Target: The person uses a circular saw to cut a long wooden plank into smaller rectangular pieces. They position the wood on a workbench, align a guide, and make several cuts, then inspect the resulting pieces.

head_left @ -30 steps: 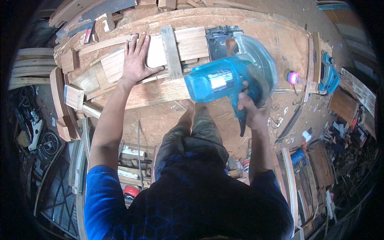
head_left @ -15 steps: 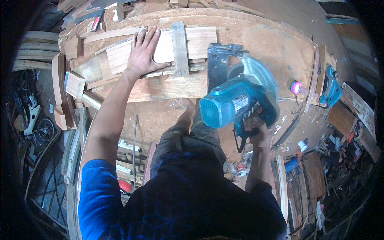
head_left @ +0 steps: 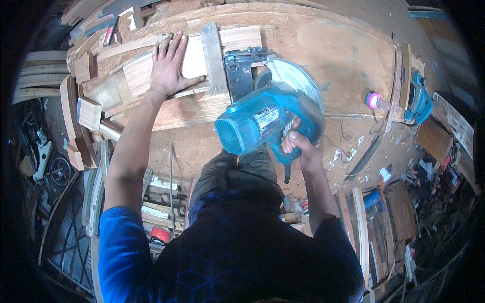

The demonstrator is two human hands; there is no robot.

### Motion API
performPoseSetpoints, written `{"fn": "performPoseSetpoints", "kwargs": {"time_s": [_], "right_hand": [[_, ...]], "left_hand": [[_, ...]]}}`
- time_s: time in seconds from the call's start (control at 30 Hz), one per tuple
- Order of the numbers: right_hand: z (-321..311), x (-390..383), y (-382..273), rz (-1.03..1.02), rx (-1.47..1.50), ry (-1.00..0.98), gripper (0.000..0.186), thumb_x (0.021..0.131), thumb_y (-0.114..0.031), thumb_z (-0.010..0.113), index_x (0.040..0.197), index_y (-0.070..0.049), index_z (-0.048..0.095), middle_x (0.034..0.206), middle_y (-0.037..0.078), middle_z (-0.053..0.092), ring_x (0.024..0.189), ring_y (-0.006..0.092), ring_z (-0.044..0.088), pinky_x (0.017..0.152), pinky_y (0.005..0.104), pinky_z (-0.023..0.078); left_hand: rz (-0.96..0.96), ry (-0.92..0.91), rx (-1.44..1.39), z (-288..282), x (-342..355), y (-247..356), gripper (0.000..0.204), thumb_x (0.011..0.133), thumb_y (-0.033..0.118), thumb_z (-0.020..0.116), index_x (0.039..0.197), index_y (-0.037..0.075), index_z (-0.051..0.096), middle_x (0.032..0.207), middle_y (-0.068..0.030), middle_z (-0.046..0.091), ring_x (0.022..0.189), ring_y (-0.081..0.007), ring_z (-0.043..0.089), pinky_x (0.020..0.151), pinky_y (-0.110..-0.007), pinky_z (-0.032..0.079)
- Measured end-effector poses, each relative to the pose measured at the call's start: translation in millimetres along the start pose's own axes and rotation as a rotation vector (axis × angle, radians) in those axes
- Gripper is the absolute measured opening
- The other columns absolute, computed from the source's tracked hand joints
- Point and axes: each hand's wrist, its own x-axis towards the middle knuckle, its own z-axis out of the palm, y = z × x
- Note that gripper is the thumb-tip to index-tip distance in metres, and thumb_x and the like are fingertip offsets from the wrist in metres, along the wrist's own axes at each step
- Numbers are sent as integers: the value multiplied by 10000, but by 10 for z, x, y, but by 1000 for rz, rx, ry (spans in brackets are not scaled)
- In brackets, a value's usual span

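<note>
My right hand (head_left: 302,147) is wrapped round the rear handle of a teal circular saw (head_left: 250,121). The saw's dark base plate (head_left: 239,76) sits over the near part of a pale wooden board (head_left: 194,59), just right of a narrow grey wooden strip (head_left: 212,58) lying across that board. Fingers spread, my left hand (head_left: 169,70) lies flat on the board to the left of the strip. The blade is hidden by its guard and the motor housing. The board rests on a dusty wooden workbench (head_left: 348,65).
A small wooden block (head_left: 90,113) lies at the bench's left end. At its right end are a pink-lit round device (head_left: 373,100) and another teal power tool (head_left: 419,103). Stacked timber (head_left: 43,70) stands at the far left; a cable (head_left: 336,146) trails on the floor.
The circular saw has moved left in my right hand, its base plate now beside the grey strip. My left hand stays flat on the board; the whole view has shifted slightly.
</note>
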Motion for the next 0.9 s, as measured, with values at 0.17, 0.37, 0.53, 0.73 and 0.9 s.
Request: {"fn": "performPoseSetpoints", "kwargs": {"time_s": [0.17, 0.37, 0.53, 0.73, 0.9], "right_hand": [[56, 30, -34, -34, -7, 12, 289, 861, -51, 739, 1100, -42, 576, 763, 54, 596, 611, 150, 593, 573, 316, 486], [79, 125, -73, -51, -20, 0, 263, 869, -40, 730, 1085, -27, 581, 752, 60, 605, 587, 150, 589, 566, 314, 490], [168, 226, -142, -74, -29, 26, 277, 861, -26, 733, 1088, -20, 576, 743, 63, 599, 573, 152, 585, 556, 313, 490], [266, 327, -215, -85, -81, 11, 282, 882, -91, 696, 1113, -39, 541, 674, 48, 526, 547, 155, 556, 534, 305, 483], [319, 418, -274, -92, -85, 6, 302, 876, -113, 698, 1111, -33, 525, 661, 47, 510, 528, 151, 545, 525, 297, 477]], "left_hand": [[4, 2, 4, -1, 5, 24, 1261, 686, 824, 683, 1592, 38, 295, 1636, -146, 314, 1486, -385, 278, 1250, -597, 130], [14, 11, -4, -9, 8, 20, 1266, 684, 842, 666, 1593, 41, 298, 1631, -149, 321, 1482, -387, 281, 1248, -602, 127], [20, -1, -1, -47, 28, 29, 1273, 679, 837, 683, 1578, 12, 320, 1635, -177, 319, 1491, -394, 290, 1226, -619, 157], [1, -17, -24, -24, 21, -6, 1266, 677, 828, 675, 1598, 49, 293, 1654, -142, 287, 1500, -389, 257, 1243, -612, 131], [-4, -42, -39, -29, 18, -25, 1245, 702, 816, 659, 1615, 74, 253, 1672, -120, 250, 1526, -375, 212, 1262, -602, 93]]}}
